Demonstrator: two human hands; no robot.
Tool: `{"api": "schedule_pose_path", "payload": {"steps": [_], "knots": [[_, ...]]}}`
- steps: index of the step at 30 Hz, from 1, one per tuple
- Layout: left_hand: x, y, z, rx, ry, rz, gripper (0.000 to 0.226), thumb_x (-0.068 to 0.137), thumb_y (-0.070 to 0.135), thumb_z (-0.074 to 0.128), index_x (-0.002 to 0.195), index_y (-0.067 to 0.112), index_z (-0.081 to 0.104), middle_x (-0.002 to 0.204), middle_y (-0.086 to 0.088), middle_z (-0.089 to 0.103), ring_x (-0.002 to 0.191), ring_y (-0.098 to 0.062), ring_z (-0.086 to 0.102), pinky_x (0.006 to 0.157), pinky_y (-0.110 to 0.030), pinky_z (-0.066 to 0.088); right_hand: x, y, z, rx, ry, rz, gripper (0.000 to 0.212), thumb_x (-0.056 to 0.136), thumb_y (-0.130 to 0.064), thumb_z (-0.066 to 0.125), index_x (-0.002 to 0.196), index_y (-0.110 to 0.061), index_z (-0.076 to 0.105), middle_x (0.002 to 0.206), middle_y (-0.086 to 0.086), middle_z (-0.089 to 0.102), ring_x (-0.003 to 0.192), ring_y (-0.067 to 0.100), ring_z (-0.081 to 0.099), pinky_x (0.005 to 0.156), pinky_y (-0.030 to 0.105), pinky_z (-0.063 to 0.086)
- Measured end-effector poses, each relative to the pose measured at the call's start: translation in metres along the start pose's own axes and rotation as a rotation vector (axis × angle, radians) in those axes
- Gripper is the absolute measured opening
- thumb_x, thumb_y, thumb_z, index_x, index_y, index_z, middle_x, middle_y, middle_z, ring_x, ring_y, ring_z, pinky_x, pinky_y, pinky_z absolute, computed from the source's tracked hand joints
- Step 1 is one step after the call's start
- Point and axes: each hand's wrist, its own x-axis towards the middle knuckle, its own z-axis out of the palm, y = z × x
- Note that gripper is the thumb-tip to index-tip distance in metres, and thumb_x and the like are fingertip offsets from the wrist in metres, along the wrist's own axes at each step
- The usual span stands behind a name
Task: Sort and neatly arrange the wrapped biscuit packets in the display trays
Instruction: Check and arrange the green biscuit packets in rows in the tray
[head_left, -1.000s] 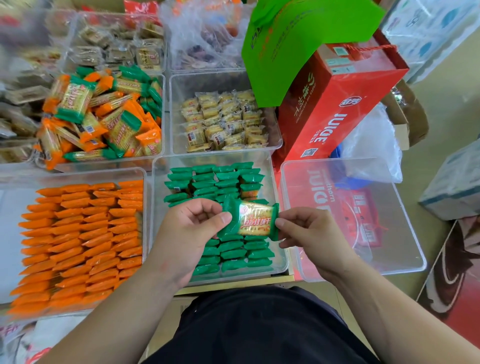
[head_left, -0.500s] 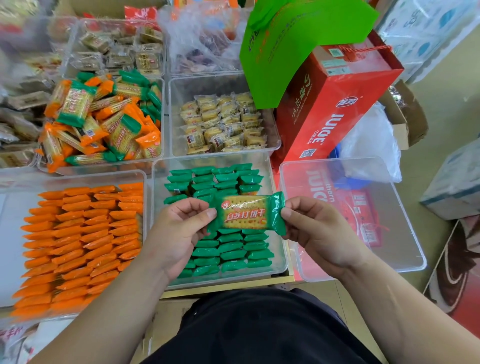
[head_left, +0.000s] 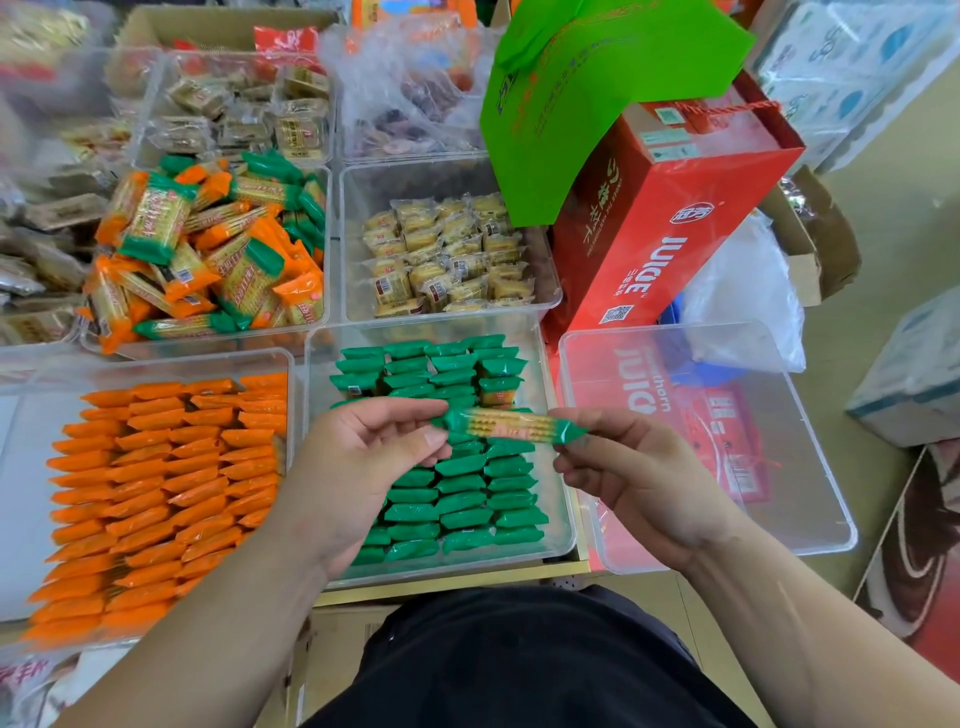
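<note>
Over tray (head_left: 447, 567) of green packets (head_left: 462, 501), single packet (head_left: 506, 426) in left hand (head_left: 363, 467) and right hand (head_left: 639, 478) pinch grip.

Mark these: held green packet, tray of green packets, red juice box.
held green packet (head_left: 511, 425): head view, clear middle of wrapper.
tray of green packets (head_left: 321, 374): head view, bare left wall.
red juice box (head_left: 670, 218): head view, front face near logo.
</note>
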Motion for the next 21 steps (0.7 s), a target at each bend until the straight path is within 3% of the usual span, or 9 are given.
{"api": "schedule_pose_path", "payload": {"steps": [2,5,9,12,16,19,21], "knots": [[0.0000,0.0001,0.0013,0.086,0.040,0.016,0.016,0.089,0.002,0.067,0.086,0.014,0.077,0.073,-0.008,0.071,0.068,-0.019,0.066,0.068,-0.031,0.055,0.0003,-0.0022,0.0005,-0.092,0.035,0.009,0.011,0.084,-0.011,0.068,0.077,-0.010,0.076,0.074,0.012,0.066,0.061,0.018,0.060,0.057,0.024,0.051],[0.0021,0.0012,0.0023,0.038,0.022,-0.074,0.020,0.088,0.008,0.068,0.072,0.015,0.077,0.064,-0.004,0.064,0.060,-0.015,0.060,0.063,-0.032,0.050,0.0041,-0.0005,-0.0005,-0.118,0.080,0.074,0.036,0.094,-0.014,0.063,0.059,-0.019,0.069,0.059,0.005,0.050,0.051,0.015,0.042,0.050,0.023,0.038],[0.0032,0.0031,0.0042,-0.238,-0.013,-0.255,0.008,0.071,0.015,0.070,0.067,0.016,0.078,0.065,-0.005,0.059,0.058,-0.013,0.056,0.057,-0.028,0.048,0.0059,0.0012,0.0030,0.124,0.041,0.235,0.023,0.083,-0.016,0.065,0.062,-0.015,0.058,0.049,-0.001,0.033,0.039,0.008,0.026,0.041,0.018,0.020],[0.0039,0.0013,0.0039,-0.275,-0.008,-0.297,0.006,0.069,0.014,0.071,0.070,0.014,0.077,0.067,-0.006,0.059,0.058,-0.013,0.056,0.053,-0.026,0.048,0.0059,0.0050,0.0031,0.165,0.058,0.277,0.020,0.080,-0.017,0.067,0.063,-0.015,0.056,0.045,-0.003,0.029,0.035,0.006,0.022,0.040,0.018,0.013],[0.0042,-0.0031,0.0021,-0.088,0.022,-0.247,0.011,0.086,0.010,0.069,0.078,0.013,0.076,0.063,-0.006,0.061,0.057,-0.016,0.056,0.057,-0.030,0.045,0.0052,0.0032,0.0016,0.007,0.105,0.217,0.012,0.082,-0.018,0.069,0.074,-0.011,0.063,0.051,0.003,0.047,0.038,0.009,0.036,0.037,0.018,0.025],[0.0043,-0.0050,0.0040,0.071,0.054,-0.184,0.009,0.095,0.012,0.064,0.098,0.013,0.072,0.070,-0.009,0.071,0.056,-0.022,0.065,0.053,-0.030,0.047,0.0057,-0.0006,0.0024,-0.133,0.144,0.125,0.015,0.096,-0.017,0.062,0.097,-0.004,0.070,0.077,0.016,0.072,0.051,0.017,0.058,0.044,0.022,0.042],[0.0044,-0.0049,0.0056,0.093,0.057,-0.176,0.012,0.099,0.016,0.059,0.107,0.013,0.068,0.082,-0.010,0.077,0.066,-0.025,0.072,0.058,-0.031,0.052,0.0069,-0.0023,0.0037,-0.128,0.167,0.091,0.025,0.101,-0.020,0.054,0.108,-0.001,0.068,0.090,0.022,0.074,0.066,0.025,0.067,0.051,0.026,0.050]]}}
